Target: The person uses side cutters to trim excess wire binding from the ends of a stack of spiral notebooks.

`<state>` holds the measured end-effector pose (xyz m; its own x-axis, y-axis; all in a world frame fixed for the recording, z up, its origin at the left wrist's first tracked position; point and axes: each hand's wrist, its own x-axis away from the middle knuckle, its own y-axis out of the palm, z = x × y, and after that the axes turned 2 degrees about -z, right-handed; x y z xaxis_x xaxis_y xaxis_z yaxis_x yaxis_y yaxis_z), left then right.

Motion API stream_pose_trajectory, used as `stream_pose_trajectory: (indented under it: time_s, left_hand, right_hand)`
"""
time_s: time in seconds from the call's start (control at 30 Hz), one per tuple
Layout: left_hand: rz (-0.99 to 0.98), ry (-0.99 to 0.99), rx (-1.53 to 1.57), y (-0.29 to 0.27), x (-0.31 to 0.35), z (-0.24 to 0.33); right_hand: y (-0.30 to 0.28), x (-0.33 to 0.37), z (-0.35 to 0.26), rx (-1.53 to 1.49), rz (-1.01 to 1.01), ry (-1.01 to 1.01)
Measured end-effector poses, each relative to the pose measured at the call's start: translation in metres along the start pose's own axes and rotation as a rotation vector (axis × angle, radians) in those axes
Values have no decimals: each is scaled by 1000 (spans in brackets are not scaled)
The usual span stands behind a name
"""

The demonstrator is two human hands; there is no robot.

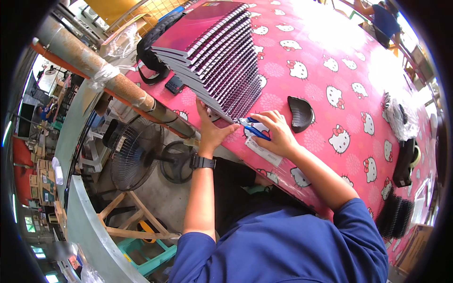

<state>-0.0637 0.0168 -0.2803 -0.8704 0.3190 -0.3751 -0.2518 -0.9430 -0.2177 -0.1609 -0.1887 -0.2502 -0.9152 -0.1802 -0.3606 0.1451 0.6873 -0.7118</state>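
Note:
A tall leaning stack of spiral notebooks (212,52) with maroon covers stands on the pink patterned table (316,137), its black coil bindings facing right. My left hand (213,132) is at the near lower corner of the stack, thumb and fingers spread around the bottom notebook's edge. In my right hand (277,134) is a pair of blue-handled pliers (257,132), its jaws at the end of the coil by my left thumb. A white printed strip (263,152) lies under my right wrist. Just right of this hand rests a black curved dish-like piece (300,114).
A rusty post (118,78) and a standing fan (138,153) are left of the table edge. A small dark device (174,85) lies beside the stack. On the right are a tape dispenser (406,162), crumpled clear plastic (401,115) and black coils (396,217). Another person (384,23) sits far right.

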Motion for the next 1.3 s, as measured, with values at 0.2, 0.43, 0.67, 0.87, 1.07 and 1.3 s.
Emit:
stream_pose_trajectory:
  time_s: [0.2,0.43,0.67,0.87,1.07,1.3]
  left_hand:
    - [-20,-4,-16,-9,2,0]
    - [-2,6,9,-9,2,0]
    - [-16,13,6,-8,2,-3]
    - [7,-12,9,-10,4,-7]
    - [-2,-6,73,-8,1,-5]
    - [5,-6,35,-7,1,0]
  right_hand:
    - [8,1,-3,2,65,-38]
    - [9,-3,-1,60,85,-63]
    - [-5,-12,3,-533,-131,126]
    - [-8,-11,4,-395,-204,212]
    - [1,-3,1,-41,-36,18]
    - [6,3,5,29,69,-74]
